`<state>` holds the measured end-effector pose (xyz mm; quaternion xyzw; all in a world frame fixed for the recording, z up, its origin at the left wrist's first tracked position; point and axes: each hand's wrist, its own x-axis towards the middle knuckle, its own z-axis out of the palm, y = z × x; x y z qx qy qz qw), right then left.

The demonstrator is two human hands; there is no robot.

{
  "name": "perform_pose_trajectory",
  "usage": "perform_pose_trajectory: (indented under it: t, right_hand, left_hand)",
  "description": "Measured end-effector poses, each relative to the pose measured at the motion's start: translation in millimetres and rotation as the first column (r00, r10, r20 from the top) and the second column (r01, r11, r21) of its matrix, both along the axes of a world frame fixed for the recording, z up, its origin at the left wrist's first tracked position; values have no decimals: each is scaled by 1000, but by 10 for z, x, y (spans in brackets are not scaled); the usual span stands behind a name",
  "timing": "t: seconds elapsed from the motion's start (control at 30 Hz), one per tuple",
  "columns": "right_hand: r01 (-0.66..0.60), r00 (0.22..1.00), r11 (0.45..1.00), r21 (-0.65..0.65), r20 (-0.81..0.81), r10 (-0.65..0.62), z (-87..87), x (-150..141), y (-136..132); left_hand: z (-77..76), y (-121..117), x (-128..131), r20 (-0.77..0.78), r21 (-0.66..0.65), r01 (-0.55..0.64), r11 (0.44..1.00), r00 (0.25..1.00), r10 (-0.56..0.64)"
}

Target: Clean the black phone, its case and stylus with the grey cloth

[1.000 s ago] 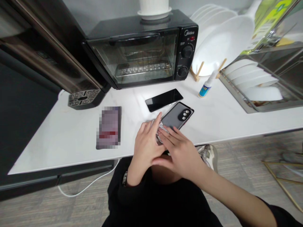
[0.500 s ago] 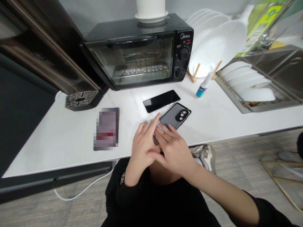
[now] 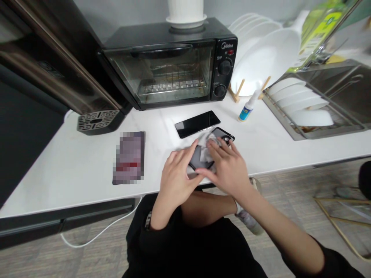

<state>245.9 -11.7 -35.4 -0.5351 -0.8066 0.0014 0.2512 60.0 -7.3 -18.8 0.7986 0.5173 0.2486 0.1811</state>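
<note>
A phone in a black-edged case [image 3: 223,135] lies back-up on the white counter [image 3: 72,177], its triple camera bump showing at the far end. A crumpled white tissue [image 3: 207,147] covers much of its grey back. My right hand [image 3: 226,166] presses the tissue against the phone with its fingers. My left hand [image 3: 177,172] grips the phone's near left edge. A second black phone [image 3: 197,124] lies face-up just beyond, touching neither hand.
A pixelated flat object [image 3: 128,157] lies to the left. Behind stand a black Midea toaster oven [image 3: 159,65], a small spray bottle [image 3: 246,107], and a white dish [image 3: 265,58]. A metal dish rack [image 3: 307,108] with white plates sits at the right.
The tissue has opened out from a small wad in my fingers and now spreads across the phone's back. My right hand has moved up the phone, and the view has shifted slightly.
</note>
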Motion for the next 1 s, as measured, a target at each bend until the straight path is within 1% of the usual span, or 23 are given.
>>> perform_pose_trajectory:
  t: [0.07, 0.1, 0.13, 0.17, 0.23, 0.3, 0.37, 0.4, 0.43, 0.5, 0.57, 0.63, 0.67, 0.7, 0.73, 0.8, 0.87, 0.9, 0.93, 1.0]
  right_hand:
    - [-155, 986, 987, -27, -58, 154, -8, -216, -153]
    - [-216, 974, 976, -42, -75, 212, -5, -252, -205]
    - [-249, 967, 967, -57, -80, 244, 0, -229, -225]
    - [-253, 966, 965, -69, -68, 248, 9, -152, -210]
    - [-189, 982, 979, -74, -12, 189, 30, 111, -87]
    - [-46, 998, 998, -33, 42, 47, 49, 368, 92]
    - [58, 996, 998, 4, 67, -58, 57, 460, 209]
    - [69, 995, 998, 11, 67, -69, 55, 423, 214]
    - [45, 997, 999, 8, 60, -46, 48, 338, 180]
    - [-75, 997, 997, -8, 23, 75, 27, 87, 30]
    - [-209, 977, 978, -17, -31, 209, 10, -126, -132]
    - [-278, 960, 960, -31, -56, 276, 8, -164, -187]
    - [-274, 961, 961, -42, -49, 272, 13, -107, -157]
    - [-243, 970, 969, -51, -31, 241, 23, -12, -93]
    - [-190, 982, 980, -57, -5, 190, 35, 104, -6]
    - [-42, 998, 998, -40, 42, 43, 61, 309, 179]
    - [66, 995, 998, -18, 70, -64, 77, 370, 282]
    - [76, 994, 997, -14, 78, -74, 78, 331, 281]
    - [56, 995, 998, -13, 80, -55, 74, 253, 244]
    - [-62, 996, 998, -23, 61, 64, 60, 34, 89]
  left_hand:
    - [3, 3, -14, -8, -23, -2, 1000, 1000, 2]
    - [6, 3, -19, -13, -36, -4, 999, 1000, 3]
    - [9, 2, -21, -17, -45, -9, 999, 1000, 8]
    - [12, -1, -20, -19, -50, -17, 999, 1000, 17]
    - [17, -8, -9, -17, -55, -22, 998, 1000, 21]
    - [19, -15, 8, -16, -39, -19, 999, 1000, 18]
    - [18, -18, 20, -18, -24, -13, 1000, 1000, 12]
    - [16, -18, 22, -19, -18, -14, 1000, 1000, 13]
    - [14, -18, 20, -21, -15, -12, 1000, 1000, 11]
    - [8, -15, 9, -20, -18, -4, 1000, 1000, 3]
    - [4, -11, -5, -21, -26, -2, 1000, 1000, 2]
    - [2, -7, -12, -26, -30, -2, 1000, 1000, 1]
    - [1, -6, -12, -29, -28, -4, 1000, 1000, 3]
    - [-1, -6, -10, -31, -25, -2, 1000, 1000, 1]
    - [-2, -7, -6, -32, -20, -1, 1000, 1000, 0]
    - [-6, -10, 3, -35, -15, -13, 1000, 999, 13]
    - [-11, -12, 7, -34, -14, -23, 1000, 999, 23]
    - [-15, -12, 5, -31, -9, -26, 1000, 999, 25]
    - [-18, -11, 3, -28, -5, -19, 1000, 999, 19]
    - [-23, -7, -4, -24, 5, 4, 1000, 1000, -4]
